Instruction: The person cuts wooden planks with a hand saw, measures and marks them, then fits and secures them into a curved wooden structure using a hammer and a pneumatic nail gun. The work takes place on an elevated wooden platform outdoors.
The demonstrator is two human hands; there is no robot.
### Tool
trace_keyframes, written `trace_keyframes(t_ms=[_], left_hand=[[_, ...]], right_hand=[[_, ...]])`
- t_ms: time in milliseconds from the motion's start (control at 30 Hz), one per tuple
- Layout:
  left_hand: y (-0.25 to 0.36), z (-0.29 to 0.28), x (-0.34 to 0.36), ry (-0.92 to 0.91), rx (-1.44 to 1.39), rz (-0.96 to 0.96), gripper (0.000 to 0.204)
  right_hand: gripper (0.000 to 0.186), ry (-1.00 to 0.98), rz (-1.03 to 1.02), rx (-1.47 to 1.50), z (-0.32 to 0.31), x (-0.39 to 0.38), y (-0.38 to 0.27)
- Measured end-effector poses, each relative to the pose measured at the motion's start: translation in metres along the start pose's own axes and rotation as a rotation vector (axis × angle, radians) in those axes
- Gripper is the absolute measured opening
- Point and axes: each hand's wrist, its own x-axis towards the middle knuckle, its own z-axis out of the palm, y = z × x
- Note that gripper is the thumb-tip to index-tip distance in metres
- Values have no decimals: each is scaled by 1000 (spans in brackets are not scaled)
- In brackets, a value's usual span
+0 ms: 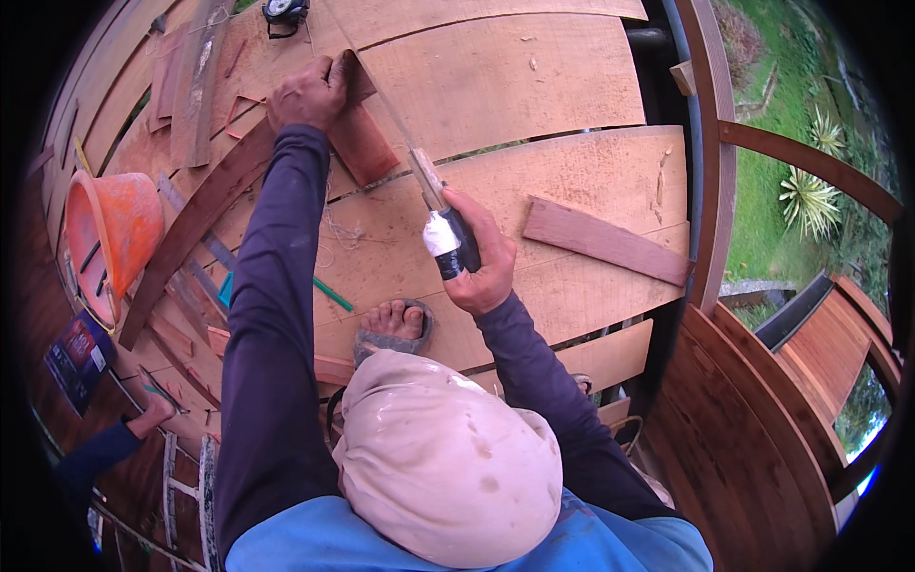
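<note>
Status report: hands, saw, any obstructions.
Right hand gripping taped saw. Left hand on long brown board. Loose plank right of saw, not touching it.

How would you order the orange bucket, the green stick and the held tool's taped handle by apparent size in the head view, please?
1. Orange bucket
2. Taped handle, its visible part
3. Green stick

Pale planks (534,86) bear a reddish block (367,148), upper centre; a brown board (600,238), right; and, I think, an orange bucket (133,219), left.

Saw (440,234) in right grip (488,255), left grip (307,93) on plank (210,197)
</note>
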Motion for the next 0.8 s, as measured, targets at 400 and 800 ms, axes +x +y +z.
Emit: trace_keyframes(t_ms=[400, 800], left_hand=[[-2, 3, 0, -3, -20, 20, 55], [-6, 7, 3, -12, -14, 29, 53]], right_hand=[[54, 16, 17, 27, -5, -5, -8], [55, -13, 33, 34, -1, 1, -8]])
